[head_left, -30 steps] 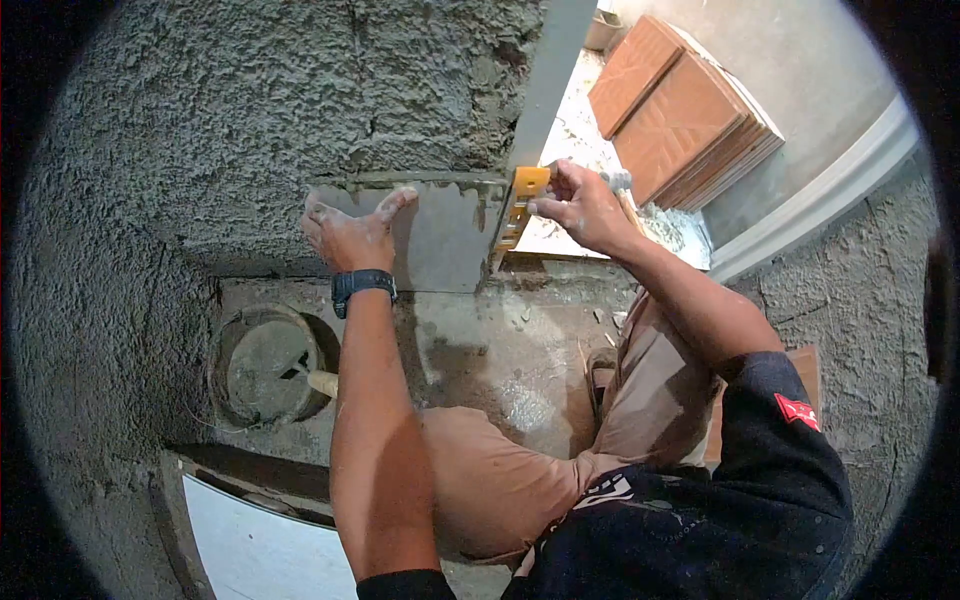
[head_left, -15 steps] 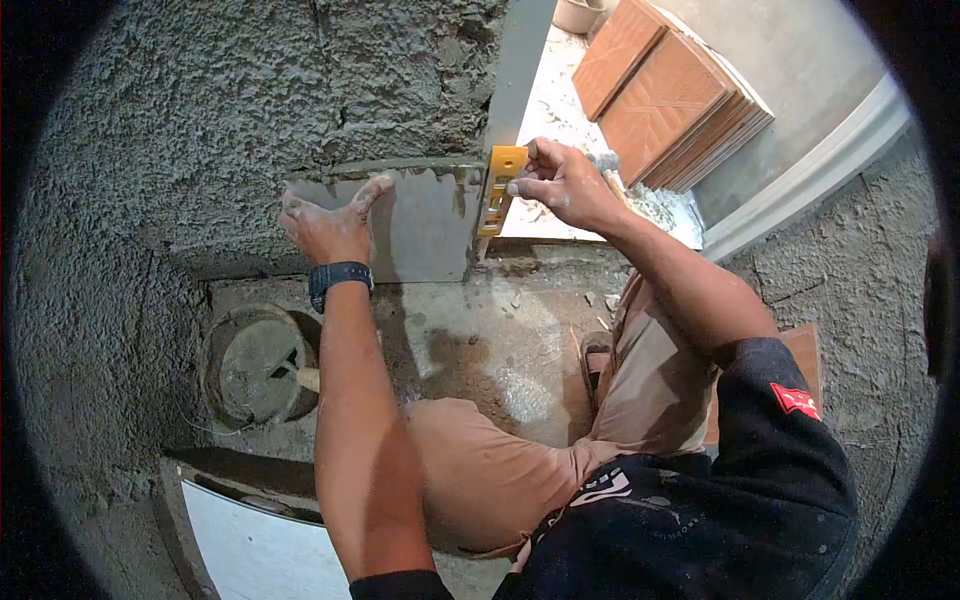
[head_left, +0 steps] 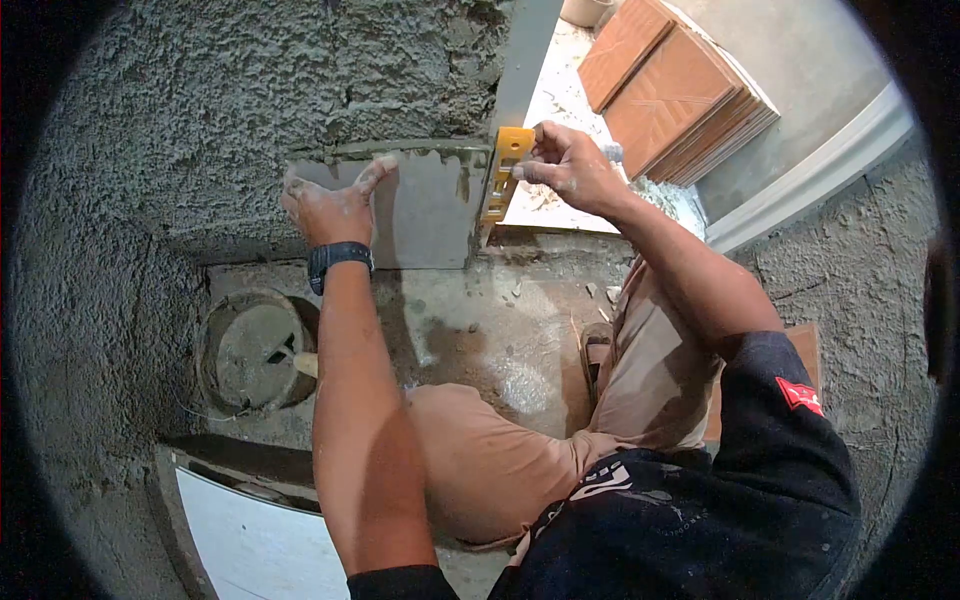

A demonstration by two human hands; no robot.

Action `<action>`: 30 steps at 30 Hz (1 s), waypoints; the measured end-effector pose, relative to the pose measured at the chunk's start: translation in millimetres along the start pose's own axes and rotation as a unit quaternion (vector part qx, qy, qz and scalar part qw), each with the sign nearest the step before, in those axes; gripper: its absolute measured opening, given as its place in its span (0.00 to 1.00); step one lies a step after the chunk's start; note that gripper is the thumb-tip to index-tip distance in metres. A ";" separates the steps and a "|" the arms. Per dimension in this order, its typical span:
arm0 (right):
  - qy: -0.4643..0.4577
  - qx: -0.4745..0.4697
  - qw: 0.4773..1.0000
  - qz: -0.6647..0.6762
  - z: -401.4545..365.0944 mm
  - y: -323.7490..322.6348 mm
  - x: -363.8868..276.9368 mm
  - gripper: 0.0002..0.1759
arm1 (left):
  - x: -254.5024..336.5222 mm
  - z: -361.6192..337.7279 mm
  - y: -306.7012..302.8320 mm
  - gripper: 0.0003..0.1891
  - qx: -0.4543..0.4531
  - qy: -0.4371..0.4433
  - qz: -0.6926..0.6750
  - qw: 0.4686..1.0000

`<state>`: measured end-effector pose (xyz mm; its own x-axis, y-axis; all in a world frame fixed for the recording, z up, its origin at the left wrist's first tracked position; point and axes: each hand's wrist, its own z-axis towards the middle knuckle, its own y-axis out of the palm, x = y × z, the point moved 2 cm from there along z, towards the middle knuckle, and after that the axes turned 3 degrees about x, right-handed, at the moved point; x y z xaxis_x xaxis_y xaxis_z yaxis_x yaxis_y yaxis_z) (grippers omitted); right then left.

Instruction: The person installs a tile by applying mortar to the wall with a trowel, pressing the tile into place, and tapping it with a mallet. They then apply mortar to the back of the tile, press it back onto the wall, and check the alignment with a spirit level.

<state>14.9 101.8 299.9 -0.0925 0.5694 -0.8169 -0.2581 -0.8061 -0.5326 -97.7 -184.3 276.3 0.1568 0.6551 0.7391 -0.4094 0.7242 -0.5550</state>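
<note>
A grey tile [head_left: 430, 215] stands upright against the rough wall, low beside the doorway. My left hand [head_left: 335, 210] rests against its left part, thumb and fingers spread wide. A yellow spirit level [head_left: 511, 160] is upright along the tile's right edge, at the door frame. Pinched between the thumb and fingers of my right hand [head_left: 575, 172], the level tilts slightly. Its lower end reaches down near the floor. Smears of wet mortar mark the top edge of the tile.
A bucket of mortar [head_left: 250, 350] with a wooden-handled trowel [head_left: 304, 363] sits left of my left forearm. Behind it lies a white panel [head_left: 255, 540]. Brown tiles [head_left: 670, 95] lean stacked beyond the doorway. Small rubble lies on the floor [head_left: 490, 340].
The view has shifted slightly, so the scene sits a little higher. Both hands keep their places, the left on the tile and the right on the spirit level.
</note>
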 end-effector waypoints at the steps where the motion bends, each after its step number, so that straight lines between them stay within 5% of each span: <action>1: 0.019 -0.007 1.000 0.009 0.8 0.1 0.4 0.16 | -1.2 0.1 1.8 0.74 -0.004 -0.006 -0.004 1.000; 11: 0.008 -0.039 0.999 -0.029 2.1 -3.0 -9.1 0.16 | 1.7 -0.4 1.6 0.78 -0.021 -0.007 -0.007 1.000; 13: 0.007 -0.039 0.997 -0.065 -0.6 -3.7 -14.1 0.17 | 6.2 -3.5 1.1 0.81 -0.087 -0.029 0.081 0.992; 16: 0.014 -0.040 0.996 -0.078 1.5 -3.6 -12.1 0.18 | 6.5 -8.3 5.2 0.83 -0.045 0.013 0.121 0.992; 30: -0.040 -0.027 0.999 -0.011 7.7 -2.0 9.4 0.17 | 12.0 -8.5 4.7 0.85 -0.059 -0.037 0.064 0.996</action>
<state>7.1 110.1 295.0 -0.1647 0.5960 -0.7859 -0.2091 -0.7998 -0.5627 -90.1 -171.2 279.3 0.0424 0.7288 0.6834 -0.3125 0.6594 -0.6838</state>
